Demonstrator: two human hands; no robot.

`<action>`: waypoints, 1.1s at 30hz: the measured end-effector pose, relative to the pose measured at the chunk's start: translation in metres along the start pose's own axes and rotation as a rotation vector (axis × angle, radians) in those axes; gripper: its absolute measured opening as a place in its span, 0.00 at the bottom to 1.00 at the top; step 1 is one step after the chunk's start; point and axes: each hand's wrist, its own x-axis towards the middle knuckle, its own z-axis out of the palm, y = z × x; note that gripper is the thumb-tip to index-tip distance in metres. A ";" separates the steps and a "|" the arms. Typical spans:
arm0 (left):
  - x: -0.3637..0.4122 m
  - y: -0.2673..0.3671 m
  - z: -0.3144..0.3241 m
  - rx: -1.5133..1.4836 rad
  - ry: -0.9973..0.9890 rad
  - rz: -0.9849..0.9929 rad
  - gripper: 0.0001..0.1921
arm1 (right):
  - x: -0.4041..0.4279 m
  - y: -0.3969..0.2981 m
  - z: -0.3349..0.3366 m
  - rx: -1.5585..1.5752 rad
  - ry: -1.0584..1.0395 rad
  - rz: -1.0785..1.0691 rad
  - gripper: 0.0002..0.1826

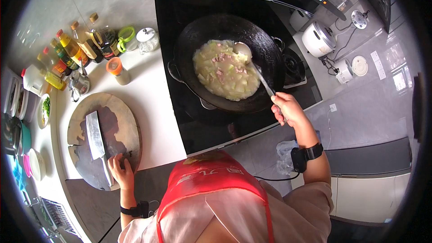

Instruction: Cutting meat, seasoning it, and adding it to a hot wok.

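Observation:
My right hand [289, 109] is closed around the long handle of a metal ladle [265, 80]. The ladle's bowl rests among the food at the right side of a large black wok [216, 27]. Pale green vegetable pieces and bits of pinkish minced meat lie in a cloudy broth [226, 74] in the wok. At the lower left, my left hand [122, 172] rests at the edge of a round wooden chopping block [126, 118], fingers apart. Beside those fingers, a cleaver [95, 135] lies flat on the block, its handle towards me.
Several sauce bottles [76, 45] line the wall, near an orange-lidded jar [118, 71] and a metal pot [79, 82]. A dish of chopped greens [44, 110] stands far left. The black glass cooktop [209, 135] bears a second burner [293, 65]. Behind it sits a white rice cooker [317, 40].

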 end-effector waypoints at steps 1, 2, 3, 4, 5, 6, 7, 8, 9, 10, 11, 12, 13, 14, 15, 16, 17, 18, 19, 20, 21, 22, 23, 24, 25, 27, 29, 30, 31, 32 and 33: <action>0.000 -0.001 0.000 -0.005 -0.001 0.004 0.13 | -0.003 -0.002 0.001 0.120 -0.072 0.040 0.09; -0.001 -0.001 0.000 -0.010 -0.002 0.007 0.13 | -0.007 0.000 0.000 0.223 -0.156 0.071 0.08; -0.001 -0.001 -0.001 -0.009 -0.002 0.007 0.13 | -0.013 -0.002 0.000 0.316 -0.221 0.140 0.10; 0.000 0.000 -0.001 -0.004 -0.002 0.013 0.13 | -0.015 0.001 -0.003 0.376 -0.272 0.171 0.11; 0.000 0.000 0.000 0.000 -0.002 0.018 0.13 | -0.018 0.003 -0.005 0.436 -0.323 0.201 0.13; 0.000 0.000 0.000 0.001 -0.003 0.019 0.13 | -0.021 0.005 -0.007 0.438 -0.323 0.202 0.13; 0.000 -0.001 0.000 0.001 -0.003 0.013 0.13 | -0.025 0.005 -0.008 0.460 -0.358 0.208 0.13; -0.001 -0.003 0.001 0.002 -0.002 0.006 0.13 | -0.029 0.006 -0.009 0.482 -0.392 0.214 0.14; -0.001 -0.004 0.001 0.002 -0.004 0.008 0.13 | -0.032 0.008 -0.012 0.484 -0.391 0.214 0.14; -0.001 -0.006 0.002 0.013 0.003 0.026 0.13 | -0.035 0.010 -0.016 0.495 -0.413 0.199 0.14; -0.001 -0.007 0.003 0.023 0.010 0.044 0.13 | -0.038 0.011 -0.019 0.506 -0.434 0.184 0.15; -0.001 -0.007 0.002 0.025 0.010 0.044 0.13 | -0.042 0.011 -0.020 0.486 -0.426 0.150 0.16; 0.000 -0.006 0.002 0.019 0.002 0.031 0.13 | -0.047 0.008 -0.020 0.488 -0.426 0.150 0.16; 0.000 -0.005 0.002 0.013 -0.005 0.018 0.13 | -0.052 0.003 -0.019 0.403 -0.372 0.119 0.14; -0.001 -0.005 0.002 0.013 -0.005 0.019 0.13 | -0.057 -0.001 -0.018 0.317 -0.317 0.087 0.12; -0.001 -0.006 0.002 0.021 -0.009 0.018 0.13 | -0.059 -0.003 -0.016 0.221 -0.290 0.067 0.09; -0.002 -0.006 0.001 0.030 -0.013 0.017 0.13 | -0.057 -0.002 -0.012 0.221 -0.291 0.065 0.09; -0.001 -0.005 0.002 0.029 -0.013 0.021 0.13 | -0.056 0.000 -0.008 -0.010 -0.269 0.002 0.09; -0.001 -0.004 0.002 0.025 -0.009 0.013 0.13 | -0.055 0.001 -0.003 -0.241 -0.245 -0.061 0.09; -0.002 -0.003 0.001 0.021 -0.005 0.005 0.13 | -0.053 -0.002 0.004 -0.448 -0.174 -0.024 0.10; -0.002 -0.005 0.001 0.020 -0.001 0.004 0.13 | -0.049 0.005 0.013 -0.599 -0.041 -0.232 0.15; -0.001 -0.006 0.002 0.015 0.003 0.016 0.13 | -0.037 0.022 0.011 -0.771 0.093 -0.424 0.17; 0.000 -0.006 0.002 0.011 0.008 0.028 0.13 | -0.028 0.034 0.007 -0.939 0.231 -0.617 0.20; -0.001 -0.006 0.002 0.013 0.012 0.024 0.13 | -0.025 0.034 0.008 -0.940 0.227 -0.622 0.20; -0.001 -0.007 0.002 0.019 0.004 0.020 0.13 | -0.023 0.033 0.008 -0.901 0.269 -0.612 0.20; -0.002 -0.005 0.001 0.026 -0.004 0.011 0.13 | -0.015 0.035 0.005 -0.767 0.322 -0.702 0.20; -0.001 0.000 0.000 0.007 0.009 0.015 0.13 | -0.008 0.029 0.004 -0.713 0.349 -0.746 0.19; -0.001 0.000 0.000 0.009 0.007 0.014 0.13 | -0.010 0.018 0.008 -0.824 0.364 -0.706 0.20; -0.001 -0.001 0.001 0.006 0.014 0.018 0.13 | -0.006 0.016 0.011 -0.823 0.362 -0.705 0.20; -0.001 -0.002 0.001 0.004 0.020 0.022 0.13 | -0.003 0.014 0.013 -0.959 0.358 -0.726 0.22; -0.002 -0.005 0.002 0.006 0.022 0.017 0.13 | 0.000 0.012 0.015 -1.098 0.350 -0.751 0.23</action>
